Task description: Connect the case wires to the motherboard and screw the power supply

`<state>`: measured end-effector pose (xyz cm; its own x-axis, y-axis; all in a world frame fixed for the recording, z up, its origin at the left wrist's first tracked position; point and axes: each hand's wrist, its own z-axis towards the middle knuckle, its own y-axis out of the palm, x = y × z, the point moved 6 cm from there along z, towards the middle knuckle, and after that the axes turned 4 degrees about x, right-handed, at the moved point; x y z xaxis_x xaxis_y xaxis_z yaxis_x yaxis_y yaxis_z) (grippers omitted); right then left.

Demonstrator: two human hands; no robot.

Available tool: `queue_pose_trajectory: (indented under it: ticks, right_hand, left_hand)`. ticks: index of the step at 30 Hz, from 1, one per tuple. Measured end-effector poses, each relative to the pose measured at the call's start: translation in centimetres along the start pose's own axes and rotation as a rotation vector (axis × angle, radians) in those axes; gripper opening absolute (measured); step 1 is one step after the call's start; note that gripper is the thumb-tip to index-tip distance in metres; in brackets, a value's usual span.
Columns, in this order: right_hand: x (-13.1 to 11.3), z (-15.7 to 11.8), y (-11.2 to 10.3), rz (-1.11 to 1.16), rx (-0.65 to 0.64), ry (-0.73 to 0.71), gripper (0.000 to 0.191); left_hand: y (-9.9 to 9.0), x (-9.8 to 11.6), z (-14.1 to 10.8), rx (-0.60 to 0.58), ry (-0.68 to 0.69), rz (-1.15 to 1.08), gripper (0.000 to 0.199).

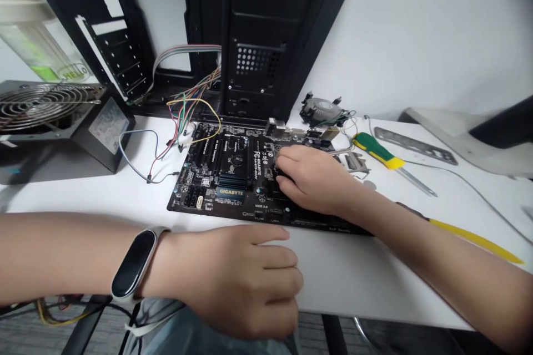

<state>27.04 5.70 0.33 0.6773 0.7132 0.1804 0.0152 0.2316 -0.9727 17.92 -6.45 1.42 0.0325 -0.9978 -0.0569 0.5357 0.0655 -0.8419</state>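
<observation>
A black Gigabyte motherboard (pixel 233 166) lies flat on the white table. My right hand (pixel 310 177) is over its right part, fingers bent and pressed down close to the processor socket area. What those fingertips pinch or touch is hidden beneath them. In front of the board's lower edge, my left hand (pixel 245 277) hovers or rests near the table's front edge, back upward. Its fingers are loosely curled, with nothing visible in them. A dark fitness band (pixel 134 263) circles the left wrist. Loose coloured wires (pixel 183 116) run from the case onto the board's left side.
The open black computer case (pixel 258 28) stands behind the board. At left are a power supply (pixel 62 133) and a plastic cup (pixel 37 39). A CPU cooler (pixel 322 110), a green-yellow screwdriver (pixel 378 152), a metal I/O plate (pixel 416 145) and a yellow-handled tool (pixel 474 238) lie right.
</observation>
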Motion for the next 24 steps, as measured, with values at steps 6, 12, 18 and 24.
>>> queue_pose_trajectory:
  ticks: [6,12,18,24]
  right_hand:
    - [0.0,-0.2,0.2,0.037,-0.052,0.052,0.025]
    - [0.3,-0.5,0.0,0.106,-0.004,0.077,0.024]
    - [0.6,-1.1,0.0,0.183,0.067,0.096,0.032]
    - [0.9,-1.6,-0.5,0.267,0.127,0.083,0.036]
  left_hand:
    - [0.3,0.1,-0.3,0.05,0.014,-0.024,0.032]
    - [0.4,0.2,-0.3,0.022,0.018,-0.016,0.033]
    - [0.1,0.0,-0.1,-0.012,0.029,0.004,0.031]
    - [0.3,-0.2,0.0,-0.067,0.002,-0.017,0.029]
